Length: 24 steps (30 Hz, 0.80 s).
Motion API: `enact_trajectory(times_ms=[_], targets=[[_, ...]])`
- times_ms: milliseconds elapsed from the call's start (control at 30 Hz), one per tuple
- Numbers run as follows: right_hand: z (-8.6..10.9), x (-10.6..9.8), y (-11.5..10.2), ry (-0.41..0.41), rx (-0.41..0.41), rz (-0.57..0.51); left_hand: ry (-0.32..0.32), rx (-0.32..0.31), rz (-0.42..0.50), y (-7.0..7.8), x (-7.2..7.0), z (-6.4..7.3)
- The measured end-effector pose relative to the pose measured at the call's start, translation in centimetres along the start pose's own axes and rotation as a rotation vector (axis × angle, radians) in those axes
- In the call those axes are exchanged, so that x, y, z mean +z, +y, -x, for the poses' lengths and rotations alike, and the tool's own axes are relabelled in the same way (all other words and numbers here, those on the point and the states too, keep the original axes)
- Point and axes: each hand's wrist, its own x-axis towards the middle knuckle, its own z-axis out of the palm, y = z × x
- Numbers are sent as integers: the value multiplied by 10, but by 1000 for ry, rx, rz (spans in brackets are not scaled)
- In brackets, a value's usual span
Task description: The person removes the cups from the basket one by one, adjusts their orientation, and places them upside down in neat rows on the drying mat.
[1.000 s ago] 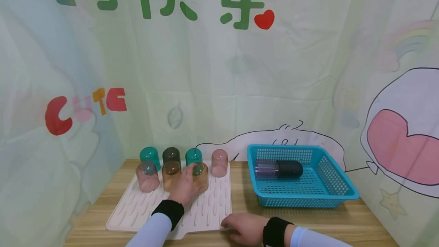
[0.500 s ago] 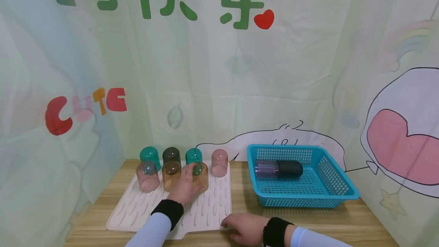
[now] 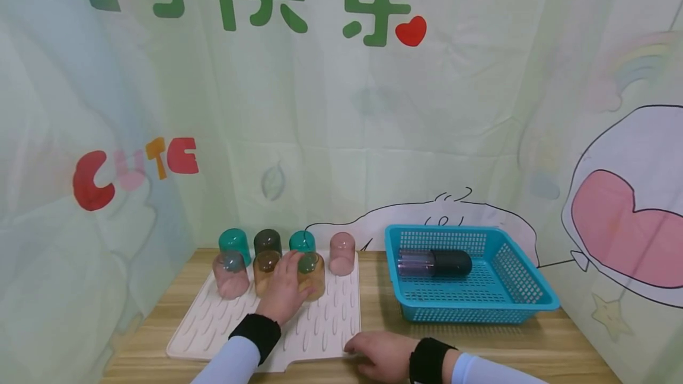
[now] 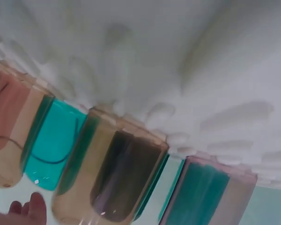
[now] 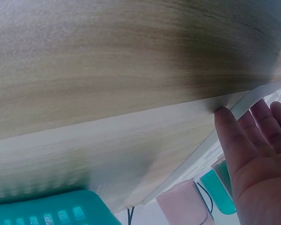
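My left hand (image 3: 284, 294) is over the white ridged mat (image 3: 213, 330), its fingers loosely extended between two amber cups. The right amber cup (image 3: 316, 283) stands upside down beside the fingertips; whether they touch is hard to tell. Left of the hand is the other amber cup (image 3: 264, 282), partly hidden, then a pink cup (image 3: 230, 280). In the left wrist view, a few fingers (image 4: 36, 206) show near the cups, gripping nothing. My right hand (image 3: 386, 353) rests at the mat's right front corner, its fingertips touching the mat edge in the right wrist view.
Behind stand a teal cup (image 3: 235, 243), a dark grey cup (image 3: 267, 240), another teal cup (image 3: 302, 240) and a pink cup (image 3: 342, 253). A blue basket (image 3: 480, 307) at right holds a dark cup (image 3: 450, 262) lying with a purple cup (image 3: 416, 262). A printed curtain (image 3: 453, 105) backs the wooden table (image 3: 373, 295).
My left hand has drawn slightly left and back from the right amber cup, its fingers loosening. The right hand and the cups stay where they were.
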Motion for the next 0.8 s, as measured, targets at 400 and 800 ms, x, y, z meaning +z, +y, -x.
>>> enact_trajectory(times_ms=[400,800], targets=[[-1,1,-2,4,-12,37,-79,171,-56,17,-26,25],[-3,1,0,7,1,55,-482,210,7,22,-35,50]])
